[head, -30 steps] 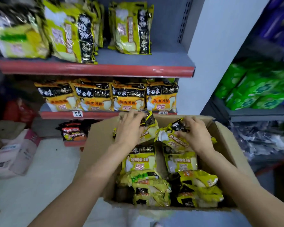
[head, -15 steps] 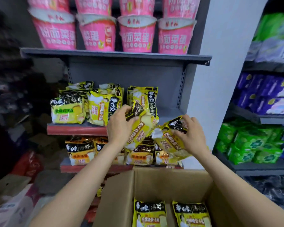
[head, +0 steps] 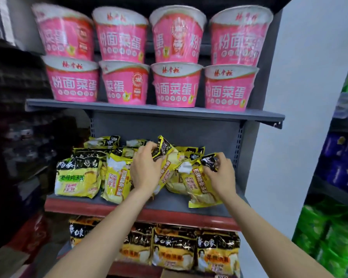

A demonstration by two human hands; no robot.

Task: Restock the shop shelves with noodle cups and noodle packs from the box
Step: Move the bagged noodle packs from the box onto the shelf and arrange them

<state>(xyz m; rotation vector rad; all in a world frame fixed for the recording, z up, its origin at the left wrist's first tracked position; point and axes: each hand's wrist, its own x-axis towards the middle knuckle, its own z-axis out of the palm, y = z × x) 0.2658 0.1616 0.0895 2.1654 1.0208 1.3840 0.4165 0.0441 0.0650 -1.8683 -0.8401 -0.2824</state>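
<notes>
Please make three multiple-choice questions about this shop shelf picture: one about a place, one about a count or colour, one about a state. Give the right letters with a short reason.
1. Where do the pink noodle cups stand?
A. top shelf
B. middle shelf
C. floor

2. How many pink cups are in the lower row?
A. two
B. four
C. six

3. What is the right hand doing?
A. hanging free
B. pressing the shelf
C. gripping a yellow noodle pack

Answers:
1 A: they stand above the yellow packs.
2 B: four stand side by side.
3 C: its fingers pinch the pack's top; the left hand grips another pack.
</notes>
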